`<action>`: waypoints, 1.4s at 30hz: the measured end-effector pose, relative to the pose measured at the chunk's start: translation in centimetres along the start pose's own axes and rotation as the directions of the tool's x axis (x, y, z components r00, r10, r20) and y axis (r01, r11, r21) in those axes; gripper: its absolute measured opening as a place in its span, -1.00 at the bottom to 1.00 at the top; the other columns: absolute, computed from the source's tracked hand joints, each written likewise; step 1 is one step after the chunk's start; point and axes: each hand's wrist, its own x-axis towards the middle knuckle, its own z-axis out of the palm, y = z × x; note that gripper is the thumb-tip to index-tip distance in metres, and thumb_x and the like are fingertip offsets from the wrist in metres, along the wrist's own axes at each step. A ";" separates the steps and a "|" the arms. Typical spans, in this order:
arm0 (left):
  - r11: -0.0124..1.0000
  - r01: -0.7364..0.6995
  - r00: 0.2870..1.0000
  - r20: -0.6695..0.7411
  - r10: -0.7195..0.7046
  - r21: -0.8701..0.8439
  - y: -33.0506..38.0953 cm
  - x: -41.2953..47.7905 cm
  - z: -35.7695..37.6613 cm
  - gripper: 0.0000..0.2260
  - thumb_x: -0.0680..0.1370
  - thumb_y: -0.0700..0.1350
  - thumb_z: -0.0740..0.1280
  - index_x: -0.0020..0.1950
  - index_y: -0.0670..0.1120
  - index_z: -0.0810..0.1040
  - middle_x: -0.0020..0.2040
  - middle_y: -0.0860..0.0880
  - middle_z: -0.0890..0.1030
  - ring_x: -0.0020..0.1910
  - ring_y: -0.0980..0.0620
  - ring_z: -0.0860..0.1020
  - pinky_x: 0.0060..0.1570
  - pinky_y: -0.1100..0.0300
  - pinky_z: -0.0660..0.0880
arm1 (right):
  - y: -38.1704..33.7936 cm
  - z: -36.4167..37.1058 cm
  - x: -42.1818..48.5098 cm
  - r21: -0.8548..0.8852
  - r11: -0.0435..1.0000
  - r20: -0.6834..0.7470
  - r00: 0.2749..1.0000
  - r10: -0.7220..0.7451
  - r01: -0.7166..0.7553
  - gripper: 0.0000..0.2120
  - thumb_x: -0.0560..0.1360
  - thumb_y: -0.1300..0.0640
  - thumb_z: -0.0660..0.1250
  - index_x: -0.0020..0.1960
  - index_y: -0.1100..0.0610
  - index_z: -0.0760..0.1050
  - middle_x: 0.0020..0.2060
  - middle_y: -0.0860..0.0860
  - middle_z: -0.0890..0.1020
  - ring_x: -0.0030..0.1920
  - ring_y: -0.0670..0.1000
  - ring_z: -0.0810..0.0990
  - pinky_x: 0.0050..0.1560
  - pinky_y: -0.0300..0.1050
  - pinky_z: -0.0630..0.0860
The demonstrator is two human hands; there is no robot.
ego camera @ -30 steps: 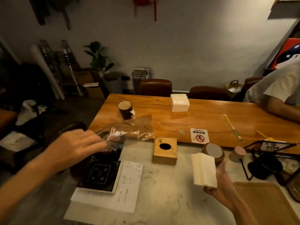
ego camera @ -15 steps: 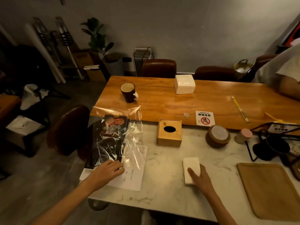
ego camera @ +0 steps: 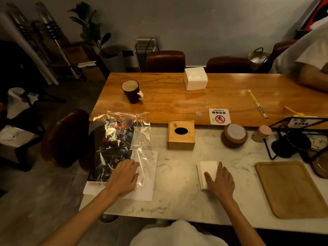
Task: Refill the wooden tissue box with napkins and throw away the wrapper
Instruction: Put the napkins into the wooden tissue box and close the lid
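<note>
The wooden tissue box, with an oval hole in its top, stands upright on the marble table. A small stack of white napkins lies flat in front of it, to the right. My right hand lies over the stack's right side, thumb across its top. The clear plastic wrapper is spread out at the table's left end, over a black booklet and a sheet of paper. My left hand rests flat, palm down, on the wrapper's near end.
A white napkin pack and a dark mug stand on the wooden table behind. Right of the box are stacked coasters, a pink-lidded jar, a black wire stand and a wooden tray. A person's arm rests at far right.
Both hands came down from the air to the table: the left laid the wrapper flat over the booklet, and the right set the napkin stack on the marble. Both have stayed there since.
</note>
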 end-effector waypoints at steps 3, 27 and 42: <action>0.984 0.113 0.993 -0.025 -0.117 -0.139 1.8 3.4 -0.3 -0.73 0.59 -0.06 0.09 0.14 -0.11 0.52 0.00 -0.03 0.55 -0.04 -0.02 0.52 -0.01 0.10 0.49 | -1.7 -0.8 0.5 0.097 0.990 -0.180 0.980 -0.080 0.098 -0.33 0.61 -0.12 0.13 0.59 0.16 0.00 0.57 0.15 0.11 0.57 0.18 0.00 0.53 0.16 -0.09; -0.353 0.533 0.773 0.612 -0.167 -0.769 11.6 10.4 -3.0 -0.53 0.69 0.13 -0.10 0.29 -0.02 0.51 0.18 -0.05 0.65 0.14 0.05 0.63 0.14 0.14 0.56 | -9.0 -2.4 0.5 0.870 0.481 0.304 0.888 -0.345 -0.110 -0.44 0.58 -0.36 -0.11 0.39 -0.18 0.42 0.28 -0.09 0.60 0.31 -0.04 0.54 0.39 0.06 0.36; -0.249 0.614 0.715 0.662 -0.226 -0.749 13.2 -0.2 3.2 -0.57 0.69 -0.02 0.07 0.58 0.08 0.16 0.53 0.03 0.31 0.48 0.04 0.32 0.50 -0.04 0.24 | -3.1 1.5 -8.4 0.819 0.556 0.362 0.881 -0.306 -0.143 -0.47 0.52 -0.31 0.10 0.48 -0.32 0.14 0.48 -0.14 0.33 0.41 -0.14 0.38 0.47 0.00 0.27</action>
